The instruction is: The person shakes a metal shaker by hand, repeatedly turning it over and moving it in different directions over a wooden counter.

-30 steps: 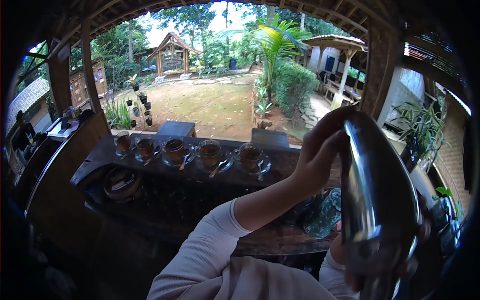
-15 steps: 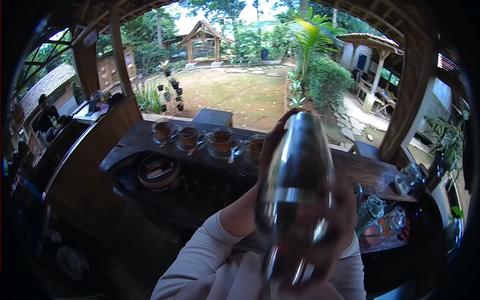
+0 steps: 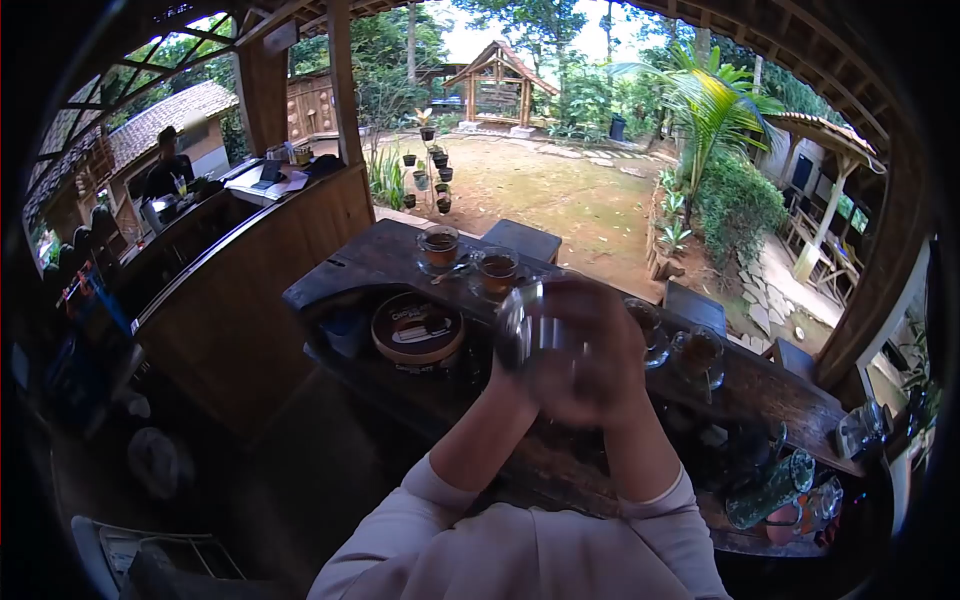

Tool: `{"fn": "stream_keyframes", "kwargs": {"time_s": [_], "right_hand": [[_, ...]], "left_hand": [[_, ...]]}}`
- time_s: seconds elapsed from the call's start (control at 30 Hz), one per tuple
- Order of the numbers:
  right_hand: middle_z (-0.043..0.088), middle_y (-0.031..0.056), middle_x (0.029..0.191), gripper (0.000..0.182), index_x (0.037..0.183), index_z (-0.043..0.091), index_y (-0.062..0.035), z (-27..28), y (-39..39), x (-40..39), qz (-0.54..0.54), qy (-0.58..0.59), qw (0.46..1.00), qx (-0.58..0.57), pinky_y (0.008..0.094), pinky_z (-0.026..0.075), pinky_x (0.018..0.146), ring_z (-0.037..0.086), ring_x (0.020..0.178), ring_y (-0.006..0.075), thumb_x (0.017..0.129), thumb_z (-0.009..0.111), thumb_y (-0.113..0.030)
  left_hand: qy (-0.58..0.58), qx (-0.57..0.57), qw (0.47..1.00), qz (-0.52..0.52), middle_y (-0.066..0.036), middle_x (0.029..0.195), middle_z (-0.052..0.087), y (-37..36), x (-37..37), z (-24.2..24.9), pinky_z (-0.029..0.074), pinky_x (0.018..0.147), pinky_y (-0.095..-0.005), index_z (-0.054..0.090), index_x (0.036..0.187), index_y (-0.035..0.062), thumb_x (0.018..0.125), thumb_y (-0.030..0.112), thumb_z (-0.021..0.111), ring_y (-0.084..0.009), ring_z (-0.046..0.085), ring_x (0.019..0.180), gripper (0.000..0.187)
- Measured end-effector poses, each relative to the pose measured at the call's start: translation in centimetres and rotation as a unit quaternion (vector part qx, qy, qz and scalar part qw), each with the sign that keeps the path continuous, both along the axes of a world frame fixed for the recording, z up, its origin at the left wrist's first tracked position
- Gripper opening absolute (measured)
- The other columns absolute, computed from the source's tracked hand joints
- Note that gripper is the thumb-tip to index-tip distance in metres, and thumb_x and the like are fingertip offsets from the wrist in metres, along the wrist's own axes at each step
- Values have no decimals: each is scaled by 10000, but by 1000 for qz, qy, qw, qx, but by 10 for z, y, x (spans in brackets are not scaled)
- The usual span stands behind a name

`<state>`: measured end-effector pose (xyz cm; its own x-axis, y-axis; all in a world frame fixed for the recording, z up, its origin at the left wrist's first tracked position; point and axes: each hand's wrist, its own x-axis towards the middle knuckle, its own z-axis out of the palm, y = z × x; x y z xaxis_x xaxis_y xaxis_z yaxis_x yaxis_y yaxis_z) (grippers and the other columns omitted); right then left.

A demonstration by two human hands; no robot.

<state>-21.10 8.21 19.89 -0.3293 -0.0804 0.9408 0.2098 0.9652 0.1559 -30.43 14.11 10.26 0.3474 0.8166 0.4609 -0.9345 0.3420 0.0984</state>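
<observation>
A shiny metal shaker (image 3: 520, 322), blurred by motion, is in front of my chest, and both of my hands are wrapped around it. My right hand (image 3: 600, 345) covers its top and right side. My left hand (image 3: 530, 385) grips it from below and the left. It hangs over a dark wooden counter (image 3: 370, 262). Most of the shaker is hidden by my fingers.
Several glass cups of tea on saucers (image 3: 438, 247) line the counter's far edge. A round brown tin (image 3: 417, 328) lies on a lower shelf, with patterned glasses (image 3: 775, 490) at the right end. A person (image 3: 165, 165) sits far left behind another wooden bar.
The shaker has swung from high on the right down and leftward to the middle, both hands staying on it. The view has turned to the left.
</observation>
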Motion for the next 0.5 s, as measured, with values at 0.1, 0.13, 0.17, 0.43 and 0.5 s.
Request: {"fn": "stream_keyframes", "kwargs": {"time_s": [0.1,0.13,0.17,0.43,0.5], "right_hand": [[634,110,1025,392,1044,607,-104,-14,23,-18,-16,55,951,-302,374,496,797,616,963,258,676,730,-156],[639,84,1029,397,1044,611,-149,-8,14,-22,-13,-5,981,-196,383,487,811,618,962,234,667,735,-150],[644,57,1033,408,1044,615,-195,-4,-3,-24,-11,-67,993,-92,392,479,825,620,960,210,658,739,-143],[609,95,1053,338,955,631,-117,-37,30,-52,79,22,982,-168,412,469,810,586,989,288,641,717,-207],[615,134,1024,376,988,595,-65,-32,27,-58,62,86,934,-342,401,485,796,591,968,340,642,729,-124]], "left_hand": [[79,-247,962,86,-143,1116,582,-32,2,13,510,820,-410,522,1159,70,871,470,489,-256,595,962,494],[71,-214,973,53,-142,1115,582,-31,-7,20,509,819,-409,523,1157,70,866,478,492,-257,596,956,503],[61,-187,980,20,-141,1113,582,-32,-16,22,509,819,-408,524,1155,70,860,487,496,-258,597,950,511],[39,-192,981,5,-130,1159,540,-28,-48,-24,463,894,-409,477,1183,51,894,443,440,-258,544,1043,489],[87,-238,960,122,-123,1197,516,-17,-43,-32,441,931,-410,450,1204,43,937,384,393,-250,515,1100,437]]}}
